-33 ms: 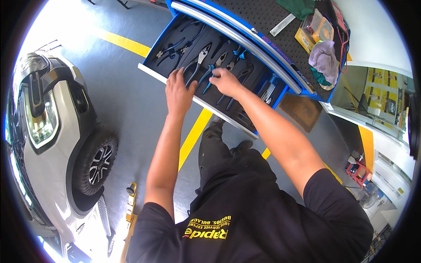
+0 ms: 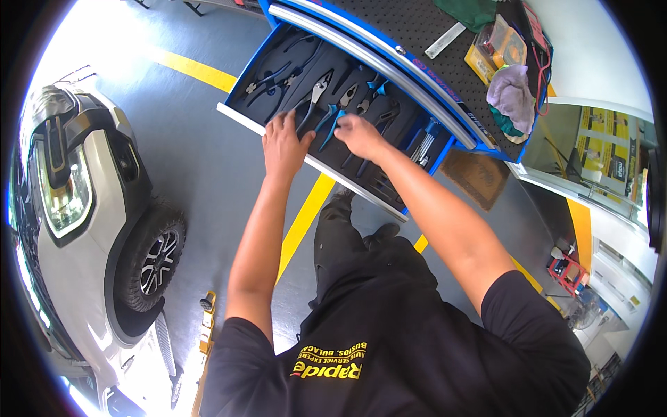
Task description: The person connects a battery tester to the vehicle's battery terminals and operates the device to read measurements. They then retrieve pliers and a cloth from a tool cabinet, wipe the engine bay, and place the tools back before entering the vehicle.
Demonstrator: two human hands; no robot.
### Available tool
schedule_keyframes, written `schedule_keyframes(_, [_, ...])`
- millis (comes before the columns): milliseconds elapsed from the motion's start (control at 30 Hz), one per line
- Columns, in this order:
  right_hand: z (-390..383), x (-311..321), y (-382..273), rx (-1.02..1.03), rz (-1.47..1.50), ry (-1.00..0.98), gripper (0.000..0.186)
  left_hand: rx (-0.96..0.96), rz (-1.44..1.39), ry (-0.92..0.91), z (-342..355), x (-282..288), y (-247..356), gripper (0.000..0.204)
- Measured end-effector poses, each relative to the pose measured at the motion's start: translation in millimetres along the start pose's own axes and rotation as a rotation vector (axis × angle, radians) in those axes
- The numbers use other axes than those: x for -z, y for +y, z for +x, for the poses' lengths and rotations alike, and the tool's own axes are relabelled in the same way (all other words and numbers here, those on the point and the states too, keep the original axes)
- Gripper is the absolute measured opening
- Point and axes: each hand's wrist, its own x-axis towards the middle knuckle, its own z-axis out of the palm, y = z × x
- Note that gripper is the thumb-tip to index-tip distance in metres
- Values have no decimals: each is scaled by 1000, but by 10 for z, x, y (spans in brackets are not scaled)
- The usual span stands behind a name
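Note:
A pulled-out drawer (image 2: 240,118) of a blue tool cabinet holds several pliers. My left hand (image 2: 283,147) rests over the drawer's front edge, its fingers spread and lightly bent, beside the dark handles of silver-headed pliers (image 2: 320,88). Further right, my right hand (image 2: 359,136) is over the drawer with its fingers curled together, right beside the blue-handled pliers (image 2: 333,115). Whatever lies inside those fingers is hidden. Another pair of pliers with blue grips (image 2: 376,88) lies deeper in the drawer, and dark-handled pliers (image 2: 271,78) lie on the left side.
On the cabinet's perforated top (image 2: 389,21) are a purplish cloth (image 2: 512,94), yellow packaging (image 2: 481,64) and a flat metal strip (image 2: 445,40). A vehicle's front wheel (image 2: 158,260) stands at the left. A brown mat (image 2: 474,179) lies on the floor beyond the drawer's right end.
My right hand has shifted very slightly right and down, and more of the blue-handled pliers shows. The left hand stays in place at the drawer edge.

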Motion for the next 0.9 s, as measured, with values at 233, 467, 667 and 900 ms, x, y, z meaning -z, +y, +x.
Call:
schedule_keyframes(233, [-973,-66,619,111,-206,38,50,15,-97,-62,235,-173,-49,52])
schedule_keyframes(467, [-1442,-270,488,67,-537,-34,72,21,-260,-90,650,-458,137,51])
schedule_keyframes(667, [-1493,-163,507,58,-433,-101,67,-178,-289,-9,726,-853,110,32])
schedule_keyframes(900, [-1532,21,748,57,-409,60,54,-188,-167,-36,522,-629,320,29])
